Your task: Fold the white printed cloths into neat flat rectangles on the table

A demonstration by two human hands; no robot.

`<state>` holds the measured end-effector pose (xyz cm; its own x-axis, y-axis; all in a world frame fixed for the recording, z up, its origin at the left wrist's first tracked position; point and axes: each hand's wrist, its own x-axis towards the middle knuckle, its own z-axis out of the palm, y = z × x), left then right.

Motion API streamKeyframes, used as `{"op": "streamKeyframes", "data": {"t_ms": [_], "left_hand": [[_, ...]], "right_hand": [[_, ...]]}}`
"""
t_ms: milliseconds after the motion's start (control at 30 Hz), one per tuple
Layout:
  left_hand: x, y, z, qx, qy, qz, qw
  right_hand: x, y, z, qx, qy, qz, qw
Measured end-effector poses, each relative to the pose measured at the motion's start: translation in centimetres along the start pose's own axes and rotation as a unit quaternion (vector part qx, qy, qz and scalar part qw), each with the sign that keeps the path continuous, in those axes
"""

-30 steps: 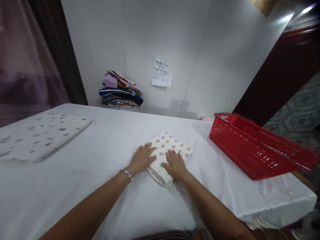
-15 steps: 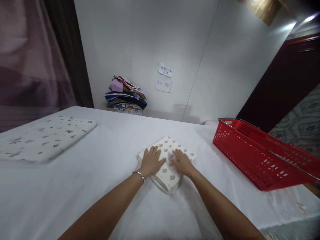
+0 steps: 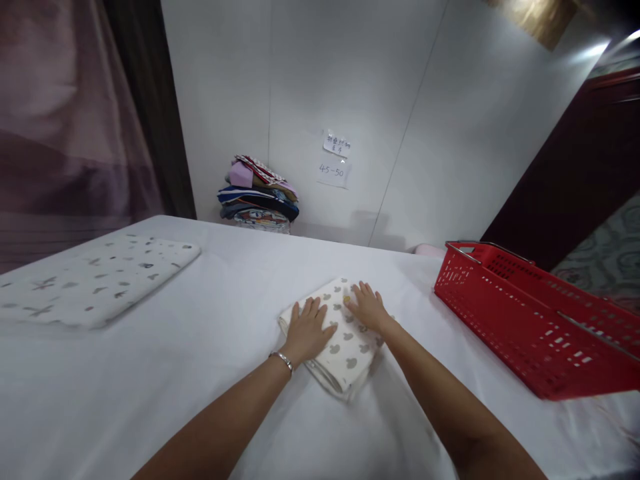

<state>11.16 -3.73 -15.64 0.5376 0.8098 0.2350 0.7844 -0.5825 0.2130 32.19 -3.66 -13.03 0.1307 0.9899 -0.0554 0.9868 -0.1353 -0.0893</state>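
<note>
A folded white cloth [image 3: 345, 347] with grey mouse-head prints lies on the white table [image 3: 200, 347] in front of me. My left hand [image 3: 309, 330] rests flat on its left half, fingers spread; a bracelet is on that wrist. My right hand [image 3: 369, 308] lies flat on the cloth's far right part, fingers stretched forward. Neither hand grips anything.
A red plastic basket [image 3: 530, 320] with metal handles stands at the right. A flat white printed pad [image 3: 95, 280] lies at the far left. A pile of folded clothes [image 3: 259, 199] sits against the wall, under two paper notes [image 3: 334, 160].
My right hand has slid forward across the cloth toward its far edge. My left hand has stayed on the left half. The view has shifted slightly.
</note>
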Motion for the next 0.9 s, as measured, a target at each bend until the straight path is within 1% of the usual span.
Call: {"op": "streamKeyframes", "data": {"t_ms": [100,133,200,300,400,467,533,600,667,700,800,867,900], "left_hand": [[-0.1,0.0,-0.2,0.004,0.007,0.002,1.0],[-0.1,0.0,-0.1,0.005,0.011,0.003,1.0],[-0.2,-0.1,0.1,0.008,0.017,0.005,1.0],[-0.2,-0.2,0.6,0.007,0.02,0.008,1.0],[-0.2,-0.3,1.0,0.007,0.025,0.01,1.0],[-0.2,-0.3,1.1,0.008,0.028,0.012,1.0],[-0.2,-0.4,1.1,0.008,0.028,0.014,0.999],[-0.2,-0.4,1.2,0.007,0.026,0.015,1.0],[-0.1,-0.5,1.4,0.006,0.026,0.015,1.0],[-0.1,-0.5,1.6,0.007,0.027,0.014,1.0],[0.1,-0.7,2.2,0.015,0.034,0.018,0.999],[0.1,-0.8,2.3,0.021,0.038,0.025,0.999],[0.1,-0.7,2.2,0.024,0.038,0.029,0.999]], "right_hand": [[2.7,-2.9,-1.0,0.011,0.04,-0.064,0.997],[3.4,-3.8,-1.1,0.013,0.046,-0.081,0.996],[4.2,-5.0,-0.8,0.013,0.037,-0.103,0.994],[4.4,-5.3,0.5,0.015,0.003,-0.104,0.995],[4.5,-4.9,1.3,0.019,-0.007,-0.096,0.995],[4.7,-4.9,1.0,0.023,-0.018,-0.091,0.995],[4.6,-5.0,0.1,0.036,-0.036,-0.085,0.995],[3.7,-5.1,-0.8,0.05,-0.047,-0.079,0.995],[1.6,-4.9,-1.2,0.051,-0.039,-0.09,0.994],[0.3,-4.7,-1.0,0.047,-0.034,-0.104,0.993],[-4.4,-4.1,0.6,0.029,-0.016,-0.152,0.988],[-6.7,-3.7,1.7,0.021,0.005,-0.157,0.987],[-7.4,-3.7,2.1,0.018,0.008,-0.154,0.988]]}}
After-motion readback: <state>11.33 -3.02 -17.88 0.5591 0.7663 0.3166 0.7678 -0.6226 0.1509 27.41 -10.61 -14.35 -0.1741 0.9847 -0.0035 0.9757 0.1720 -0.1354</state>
